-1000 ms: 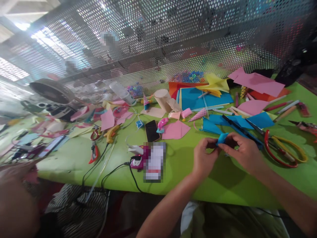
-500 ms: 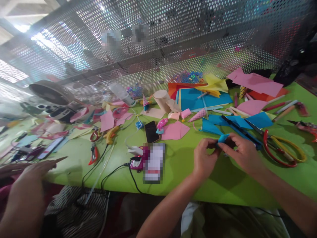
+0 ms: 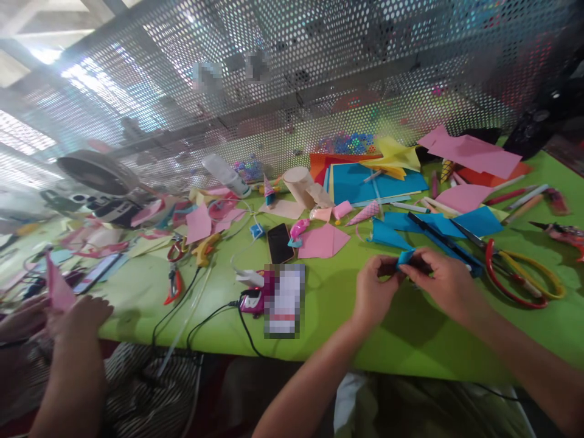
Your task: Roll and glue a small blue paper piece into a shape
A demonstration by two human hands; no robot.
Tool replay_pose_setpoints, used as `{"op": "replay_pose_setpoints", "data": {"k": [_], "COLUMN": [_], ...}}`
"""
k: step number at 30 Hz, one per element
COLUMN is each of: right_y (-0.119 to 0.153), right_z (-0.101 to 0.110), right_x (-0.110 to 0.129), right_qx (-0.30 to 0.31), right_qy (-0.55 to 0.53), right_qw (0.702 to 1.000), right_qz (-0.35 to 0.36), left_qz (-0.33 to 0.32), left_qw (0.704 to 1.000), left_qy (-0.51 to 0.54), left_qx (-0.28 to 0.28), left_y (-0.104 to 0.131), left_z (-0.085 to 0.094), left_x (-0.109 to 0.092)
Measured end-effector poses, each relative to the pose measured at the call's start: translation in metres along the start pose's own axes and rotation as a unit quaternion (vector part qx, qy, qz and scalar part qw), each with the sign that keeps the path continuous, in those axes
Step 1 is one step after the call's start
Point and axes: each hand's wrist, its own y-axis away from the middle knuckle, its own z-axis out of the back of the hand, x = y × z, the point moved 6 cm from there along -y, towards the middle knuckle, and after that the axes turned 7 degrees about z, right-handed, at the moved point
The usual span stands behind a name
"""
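A small blue piece (image 3: 404, 258), looking like folded paper or foam, is pinched between the fingertips of both hands above the green table. My left hand (image 3: 378, 286) grips it from the left, thumb and fingers together. From the other side my right hand (image 3: 440, 281) holds it, fingers bent. Just beyond the hands lie blue sheets (image 3: 387, 233) and a dark blue long tool (image 3: 442, 242), its kind unclear. Scissors with red and yellow handles (image 3: 515, 274) rest right of my right hand. A pink cone (image 3: 364, 212) lies farther back.
A co-worker's hands (image 3: 75, 316) hold pink paper (image 3: 59, 286) at the far left. Two phones (image 3: 280, 243) lie left of my hands, beside a purple device (image 3: 255, 300) with cables. A yellow glue gun (image 3: 207, 248), pliers (image 3: 173, 286) and a paper roll (image 3: 298, 184) stand or lie behind.
My hands stay nearly in place, and the blue piece between them has turned slightly more upright. At the far left, the co-worker's hands have shifted and pink paper now shows upright in them.
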Motion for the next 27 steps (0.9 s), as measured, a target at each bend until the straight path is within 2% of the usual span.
{"op": "replay_pose_setpoints", "data": {"k": [11,17,20,24,27], "right_y": [-0.002,-0.004,-0.003,-0.003,-0.003], "right_z": [0.005,0.018,0.019,0.018,0.016], "right_x": [0.001,0.004,0.003,0.007,0.014], "right_qx": [0.034,0.000,-0.010,-0.010,-0.003], "right_qy": [-0.056,-0.160,-0.173,-0.145,-0.121], "right_qw": [0.997,0.986,0.983,0.989,0.993], "right_qz": [-0.037,-0.051,-0.058,-0.037,-0.005], "left_qz": [0.036,0.069,0.046,-0.064,-0.074], "left_qw": [0.995,0.982,0.981,0.987,0.991], "left_qy": [0.087,0.109,0.063,-0.066,-0.067], "left_qx": [0.038,0.142,0.176,0.129,0.089], "left_y": [-0.005,-0.001,0.004,0.009,0.009], "left_z": [0.002,-0.003,-0.004,-0.001,0.000], "left_x": [0.002,0.002,-0.008,-0.028,-0.029]}}
